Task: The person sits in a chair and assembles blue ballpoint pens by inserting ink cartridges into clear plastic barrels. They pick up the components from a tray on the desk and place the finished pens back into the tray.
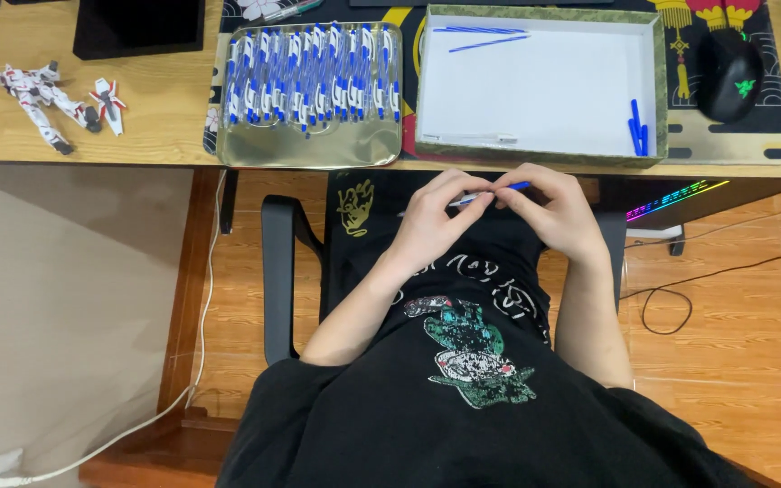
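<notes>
My left hand (436, 217) and my right hand (549, 206) meet just below the desk edge, both pinching one blue and white pen (490, 192) held level between them. Its blue end pokes out past my right fingers. A gold tray (309, 145) on the desk holds several assembled blue and white pens (314, 77) in rows. To its right a white-lined box (540, 86) holds thin blue refills (485, 38) at its far left and blue caps (638, 126) at its near right.
A black mouse (729, 77) lies on a patterned mat at the right. A white toy robot (42, 99) lies at the desk's left. I sit in a black chair (277, 271) over wooden flooring; cables (671, 298) trail on the floor.
</notes>
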